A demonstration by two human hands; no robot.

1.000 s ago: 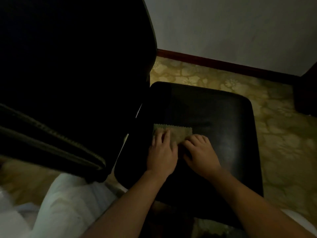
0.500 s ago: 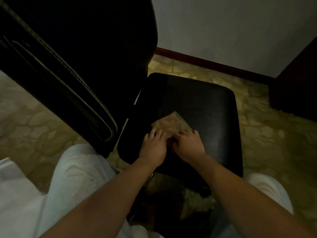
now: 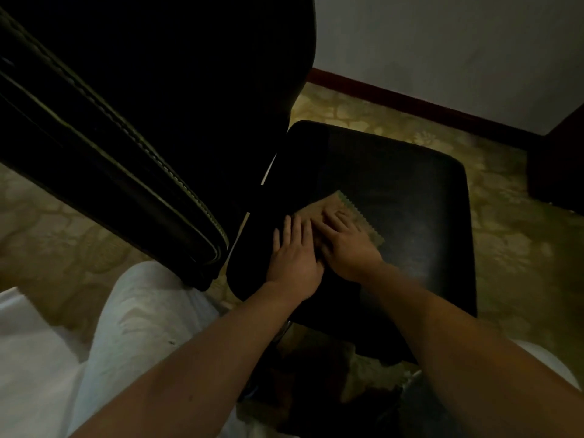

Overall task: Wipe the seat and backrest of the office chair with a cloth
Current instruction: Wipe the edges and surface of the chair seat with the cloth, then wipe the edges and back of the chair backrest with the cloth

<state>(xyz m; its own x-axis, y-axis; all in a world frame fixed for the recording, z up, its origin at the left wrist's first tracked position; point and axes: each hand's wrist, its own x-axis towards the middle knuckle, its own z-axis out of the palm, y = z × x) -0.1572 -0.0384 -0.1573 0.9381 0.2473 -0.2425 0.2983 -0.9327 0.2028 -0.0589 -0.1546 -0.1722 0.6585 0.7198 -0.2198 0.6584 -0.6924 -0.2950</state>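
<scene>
A black office chair seat (image 3: 410, 197) fills the middle of the view, its tall black backrest (image 3: 142, 105) rising at the left. A small tan cloth (image 3: 350, 210) with a zigzag edge lies flat on the seat near the backrest. My left hand (image 3: 292, 260) lies flat with straight fingers on the cloth's left part. My right hand (image 3: 347, 245) presses flat on the cloth beside it, fingers straight. The two hands touch and cover most of the cloth.
Patterned yellowish carpet (image 3: 512, 248) surrounds the chair. A white wall with a dark red skirting board (image 3: 410, 102) runs behind. A dark piece of furniture (image 3: 559, 159) stands at the right. My white-trousered knees (image 3: 132, 327) are close to the seat's near edge.
Both hands have slid the cloth left toward the backrest and turned it to a diagonal. The fingers now lie flatter on it. The camera has pulled back.
</scene>
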